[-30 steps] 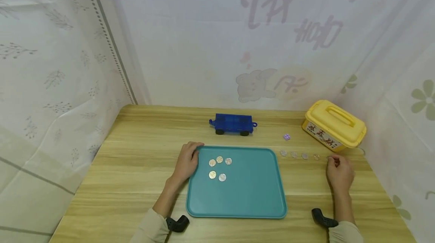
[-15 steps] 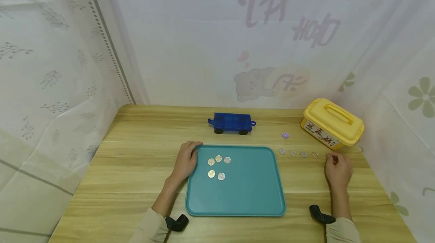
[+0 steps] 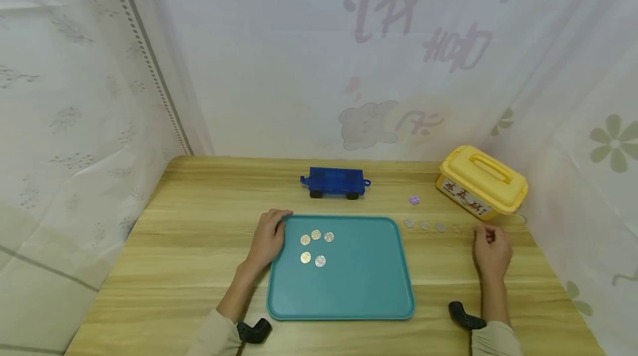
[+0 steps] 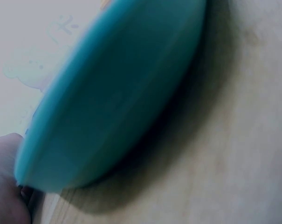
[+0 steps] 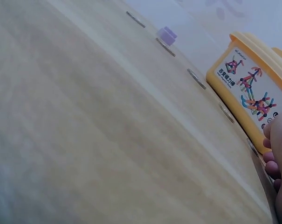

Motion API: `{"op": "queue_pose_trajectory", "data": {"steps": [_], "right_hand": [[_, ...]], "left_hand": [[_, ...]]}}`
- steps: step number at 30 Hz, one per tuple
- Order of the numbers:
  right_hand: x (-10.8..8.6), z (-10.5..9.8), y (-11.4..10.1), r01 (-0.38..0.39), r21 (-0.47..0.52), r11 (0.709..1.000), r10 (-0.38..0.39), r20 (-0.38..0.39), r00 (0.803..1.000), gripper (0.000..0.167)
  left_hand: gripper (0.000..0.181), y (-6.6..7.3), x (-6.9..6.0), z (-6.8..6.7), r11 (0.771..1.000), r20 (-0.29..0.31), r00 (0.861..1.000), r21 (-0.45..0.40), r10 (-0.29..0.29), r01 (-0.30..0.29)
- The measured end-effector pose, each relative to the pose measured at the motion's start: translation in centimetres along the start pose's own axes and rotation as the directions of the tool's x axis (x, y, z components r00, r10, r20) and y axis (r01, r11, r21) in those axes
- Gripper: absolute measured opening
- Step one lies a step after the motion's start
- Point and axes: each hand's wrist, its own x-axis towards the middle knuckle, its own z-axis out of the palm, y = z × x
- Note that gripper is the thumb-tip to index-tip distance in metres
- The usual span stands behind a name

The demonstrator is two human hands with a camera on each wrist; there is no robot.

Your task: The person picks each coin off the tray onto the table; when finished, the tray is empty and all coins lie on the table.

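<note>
In the head view my left hand (image 3: 267,238) rests at the upper left corner of a teal tray (image 3: 359,295), its fingers lying along the rim; the left wrist view shows part of this hand (image 4: 8,182) beside the tray's wall (image 4: 108,98). On the tray lie several shiny round coins (image 3: 320,261). My right hand (image 3: 493,251) is at the right end of a row of coins (image 3: 440,227) on the table. Its curled fingers pinch the edge of the last coin (image 5: 252,147), partly hidden by the hand.
A yellow lidded box (image 3: 483,181) with a handle stands just behind my right hand. Beyond the row lies a small purple block (image 3: 414,200). A blue toy wagon (image 3: 336,181) stands behind the tray. Curtains surround the wooden table (image 3: 199,190).
The head view has shifted slightly, so everything appears a little further left. Both hands, the coins and the tray keep the same places relative to one another.
</note>
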Motion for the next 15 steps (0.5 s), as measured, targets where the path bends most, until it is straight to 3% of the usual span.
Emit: {"op": "queue_pose_trajectory", "data": {"steps": [15], "right_hand": [[-0.46, -0.24, -0.32, -0.038, 0.085, 0.996, 0.044, -0.068, 0.997, 0.027]], "left_hand": [[0.030, 0.11, 0.03, -0.17, 1.000, 0.012, 1.000, -0.001, -0.010, 0.010]]}}
